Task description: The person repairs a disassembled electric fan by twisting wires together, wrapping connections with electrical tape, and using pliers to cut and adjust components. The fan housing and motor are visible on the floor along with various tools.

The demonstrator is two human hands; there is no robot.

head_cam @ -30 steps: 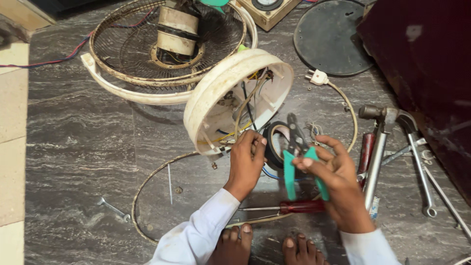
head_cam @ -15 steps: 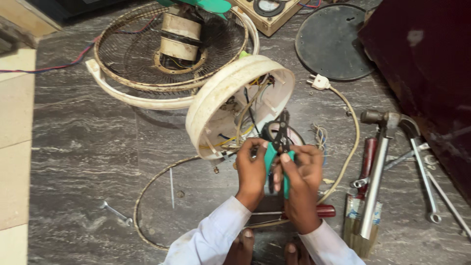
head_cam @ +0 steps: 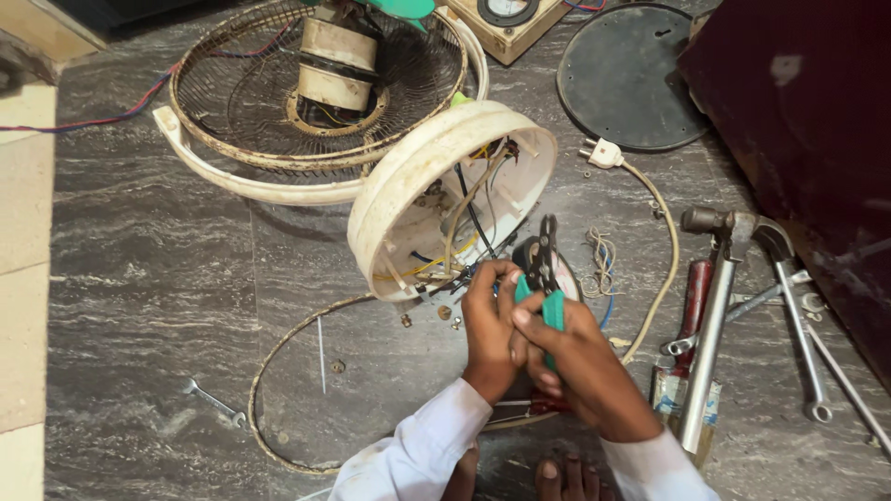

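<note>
My right hand (head_cam: 580, 357) grips green-handled pliers (head_cam: 546, 278), whose dark jaws point up toward the open cream fan base (head_cam: 408, 186). My left hand (head_cam: 489, 320) is beside it, fingers pinching coloured wires (head_cam: 455, 269) that come out of the base's open underside. Both hands touch each other at the pliers' handles. White sleeves cover my forearms. A roll of black tape lies partly hidden behind the pliers.
A fan guard with motor (head_cam: 325, 74) lies behind the base. A wire ring (head_cam: 278, 371), small spanner (head_cam: 212, 401), white plug and cord (head_cam: 608, 153), black round plate (head_cam: 631, 79), hammer (head_cam: 710, 325), spanners (head_cam: 798, 315) and red-handled tool surround my hands on the grey stone floor.
My right hand has brought the pliers left and up to meet my left hand at the wires. The hands, apart a second ago, now touch.
</note>
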